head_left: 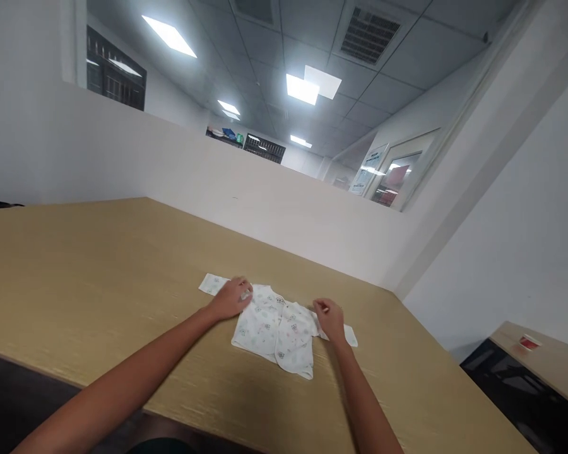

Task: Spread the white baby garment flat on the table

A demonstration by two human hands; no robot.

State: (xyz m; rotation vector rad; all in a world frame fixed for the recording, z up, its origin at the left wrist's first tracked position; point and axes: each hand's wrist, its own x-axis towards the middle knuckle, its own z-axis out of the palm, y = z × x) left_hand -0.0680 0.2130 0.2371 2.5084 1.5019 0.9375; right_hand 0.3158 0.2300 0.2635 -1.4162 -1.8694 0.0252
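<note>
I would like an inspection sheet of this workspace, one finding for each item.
Surface: flat, light-brown table.
Job's things: small white printed cloth shirt, spread, sleeves outward to both sides.
Clutter: small red-and-white object on the brown side table at right.
Grip: bare left hand at one sleeve; bare right hand, fingers curled, at the other sleeve; pinching unclear.
Cables: thin black shape at far left, perhaps a cable.
Surroundings: white wall behind the table, bright rectangular ceiling lights above.

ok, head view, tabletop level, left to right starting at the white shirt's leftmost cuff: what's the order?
Leftmost cuff → left hand → shirt body → right hand → other cuff → small red-and-white item.
</note>
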